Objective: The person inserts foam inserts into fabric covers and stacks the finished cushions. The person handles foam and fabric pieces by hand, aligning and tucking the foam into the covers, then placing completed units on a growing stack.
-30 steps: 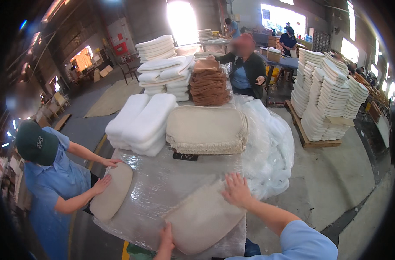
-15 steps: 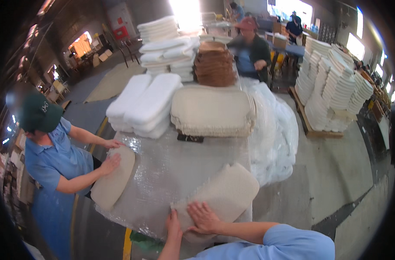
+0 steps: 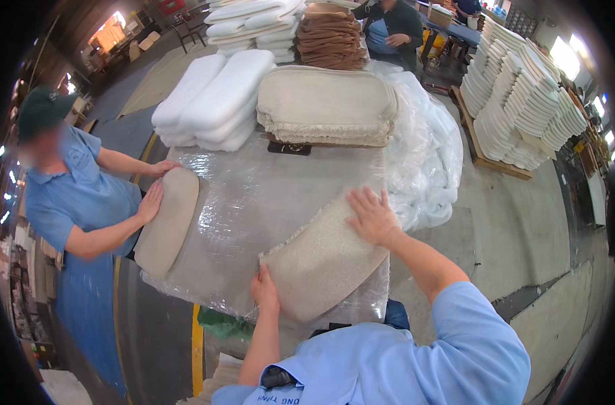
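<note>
Beige fabric point(image 3: 321, 263), one piece, two hands point(image 3: 265, 290) point(image 3: 375, 219) touching

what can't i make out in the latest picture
Head view:
- beige piece: underside, hidden by its upper face
- right hand: patch beneath, covered by the palm
- far white stack: top, cut off by upper edge
- dark item: rear, hidden by beige stack

Prob. textile wkshop, fabric stack point(image 3: 326, 101), loaded pallet point(image 3: 502, 167)
</note>
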Demonstrator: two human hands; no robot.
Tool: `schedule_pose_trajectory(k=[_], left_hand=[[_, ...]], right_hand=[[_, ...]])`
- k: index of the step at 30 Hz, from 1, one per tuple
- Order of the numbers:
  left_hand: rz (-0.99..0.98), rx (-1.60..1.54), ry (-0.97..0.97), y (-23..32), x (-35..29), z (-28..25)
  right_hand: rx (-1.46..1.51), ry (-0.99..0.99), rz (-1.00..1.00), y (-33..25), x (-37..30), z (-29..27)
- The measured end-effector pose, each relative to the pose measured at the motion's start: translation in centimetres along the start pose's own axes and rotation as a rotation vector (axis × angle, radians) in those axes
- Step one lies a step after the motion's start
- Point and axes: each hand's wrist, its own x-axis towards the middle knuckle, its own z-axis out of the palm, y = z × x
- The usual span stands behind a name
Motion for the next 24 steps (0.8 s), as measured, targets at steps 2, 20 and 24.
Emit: schedule_pose_trajectory(k=[2, 20, 24], left_hand=[[0.04, 0.009, 0.017, -0.2, 0.2, -0.6], [-0.375, 0.034, -0.618, 3.4, 1.0, -10.0], [-0.552, 0.039, -0.604, 2.0, 2.5, -7.9]], right_hand=[[0.054, 0.019, 0.035, 0.4, 0.6, -0.4], [0.922, -0.009, 0.476, 4.3, -8.1, -7.0], [0.682, 0.262, 0.315, 3.9, -6.6, -4.7]])
